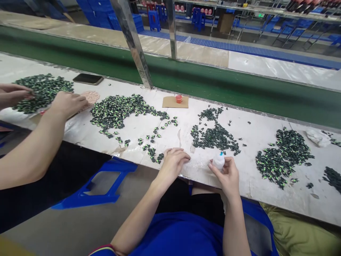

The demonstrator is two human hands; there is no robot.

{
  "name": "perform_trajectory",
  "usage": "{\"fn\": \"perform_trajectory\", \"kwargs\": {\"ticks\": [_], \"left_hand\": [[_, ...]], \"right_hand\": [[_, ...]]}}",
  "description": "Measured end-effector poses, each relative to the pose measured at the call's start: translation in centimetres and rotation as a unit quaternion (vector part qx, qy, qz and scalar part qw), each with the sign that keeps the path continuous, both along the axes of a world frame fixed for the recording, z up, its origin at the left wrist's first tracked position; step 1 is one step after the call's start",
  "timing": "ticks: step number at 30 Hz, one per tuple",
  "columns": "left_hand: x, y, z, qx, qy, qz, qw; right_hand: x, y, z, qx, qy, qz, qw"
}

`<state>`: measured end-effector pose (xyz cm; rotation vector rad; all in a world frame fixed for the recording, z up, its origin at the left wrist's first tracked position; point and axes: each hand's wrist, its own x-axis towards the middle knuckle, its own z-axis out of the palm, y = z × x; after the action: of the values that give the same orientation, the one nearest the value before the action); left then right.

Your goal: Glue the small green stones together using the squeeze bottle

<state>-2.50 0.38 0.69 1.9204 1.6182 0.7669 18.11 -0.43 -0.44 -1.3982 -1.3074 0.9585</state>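
Note:
My right hand [229, 174] grips a small white squeeze bottle [218, 161] with a blue tip, held upright just above the front of the table. To its left, my left hand [174, 163] rests by the table edge with its fingers bent and pressed together; whatever they may hold is too small or hidden to make out. Just left of that hand lies a loose trail of small dark green parts with bright green marks [151, 153]. Beyond both hands spreads a pile of slim dark green pieces [217, 137].
A red cup [178, 99] stands on a cardboard piece [166, 103]. Larger piles of dark parts lie left [117, 110] and right [285, 156]. At far left, a co-worker's hands [68, 105] work near a phone [87, 79]. A metal post [135, 49] rises behind the table.

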Motion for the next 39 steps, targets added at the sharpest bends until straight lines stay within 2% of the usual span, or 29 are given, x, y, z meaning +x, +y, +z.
{"fn": "perform_trajectory", "kwargs": {"ticks": [4,9,14,22,39], "left_hand": [[2.2,-0.5,-0.7,-0.022,-0.031,0.005,0.999],[2.4,-0.9,-0.8,-0.063,-0.056,0.01,0.996],[2.2,-1.0,-0.8,-0.059,-0.068,0.023,0.996],[2.5,-1.1,-0.9,-0.043,-0.083,0.059,0.994],[2.3,-1.1,-1.1,-0.046,-0.077,0.058,0.994]], "right_hand": [[1.1,-0.2,0.0,0.023,0.049,-0.088,0.995],[0.6,-0.4,-0.5,0.016,0.155,-0.138,0.978],[-1.1,-0.3,-0.5,-0.03,0.118,-0.182,0.976],[-2.2,-0.3,-0.2,-0.03,0.027,-0.17,0.985],[-2.3,-0.4,-0.2,-0.037,0.026,-0.161,0.986]]}}
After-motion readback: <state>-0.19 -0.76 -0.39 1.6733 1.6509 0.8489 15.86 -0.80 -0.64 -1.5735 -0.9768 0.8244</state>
